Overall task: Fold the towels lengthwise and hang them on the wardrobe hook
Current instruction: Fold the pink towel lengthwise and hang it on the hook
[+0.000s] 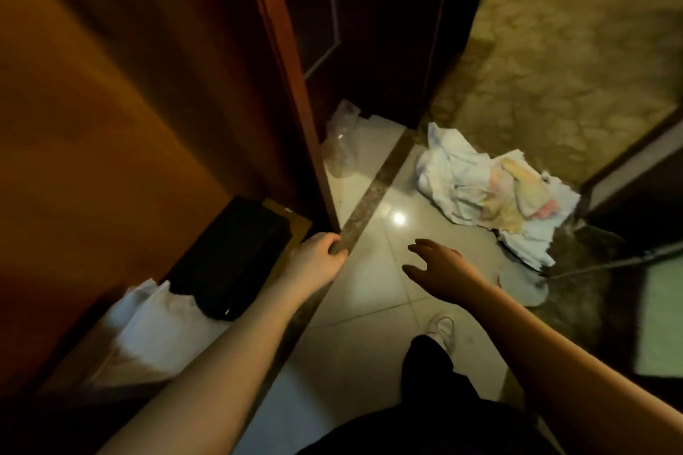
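A crumpled heap of pale towels (pixel 495 192), white with yellow and pink patches, lies on the glossy tiled floor at the centre right. My right hand (pixel 439 266) is stretched out low over the floor, fingers spread and relaxed, short of the heap and holding nothing. My left hand (pixel 318 255) hangs near the bottom corner of the brown wardrobe door (pixel 288 85), fingers loosely curled, nothing in it. No hook is in view.
Inside the wardrobe base lie a black bag (pixel 229 259) and a white bag (pixel 148 329). A clear plastic bag (pixel 342 144) sits behind the door. My white shoe (pixel 443 331) stands on the tiles. Dark furniture (pixel 628 188) borders the right.
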`<action>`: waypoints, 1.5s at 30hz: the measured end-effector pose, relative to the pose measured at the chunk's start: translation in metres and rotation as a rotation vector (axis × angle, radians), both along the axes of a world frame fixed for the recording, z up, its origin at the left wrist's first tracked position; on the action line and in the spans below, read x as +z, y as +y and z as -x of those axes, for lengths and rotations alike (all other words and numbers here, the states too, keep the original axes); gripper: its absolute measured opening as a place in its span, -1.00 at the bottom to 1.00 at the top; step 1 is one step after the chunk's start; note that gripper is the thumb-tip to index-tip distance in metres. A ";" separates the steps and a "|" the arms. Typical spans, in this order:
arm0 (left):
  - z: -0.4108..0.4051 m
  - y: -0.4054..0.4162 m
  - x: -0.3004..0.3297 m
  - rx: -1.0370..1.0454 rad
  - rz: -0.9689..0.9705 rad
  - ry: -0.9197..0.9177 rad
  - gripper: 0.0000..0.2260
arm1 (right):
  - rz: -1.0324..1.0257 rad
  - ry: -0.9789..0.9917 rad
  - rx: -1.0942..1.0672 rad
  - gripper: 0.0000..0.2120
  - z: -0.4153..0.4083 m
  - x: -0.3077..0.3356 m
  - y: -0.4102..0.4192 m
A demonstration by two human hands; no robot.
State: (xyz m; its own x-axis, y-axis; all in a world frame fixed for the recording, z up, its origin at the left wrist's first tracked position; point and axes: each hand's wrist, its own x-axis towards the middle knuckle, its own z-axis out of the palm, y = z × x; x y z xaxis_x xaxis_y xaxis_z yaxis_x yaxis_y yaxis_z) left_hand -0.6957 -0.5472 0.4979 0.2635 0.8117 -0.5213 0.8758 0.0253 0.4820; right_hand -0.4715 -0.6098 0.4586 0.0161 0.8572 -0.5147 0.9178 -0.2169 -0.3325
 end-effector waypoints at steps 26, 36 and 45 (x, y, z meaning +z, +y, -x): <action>-0.473 0.274 -0.095 -0.347 0.093 0.028 -0.75 | 0.196 0.110 -0.656 -0.54 -0.434 -0.110 0.163; -0.614 0.411 -0.199 -0.498 0.228 0.078 -0.73 | 0.345 0.219 -1.010 -0.54 -0.549 -0.219 0.255; -0.694 0.453 -0.392 -0.540 0.312 0.144 -0.79 | 0.443 0.333 -1.235 -0.55 -0.605 -0.407 0.278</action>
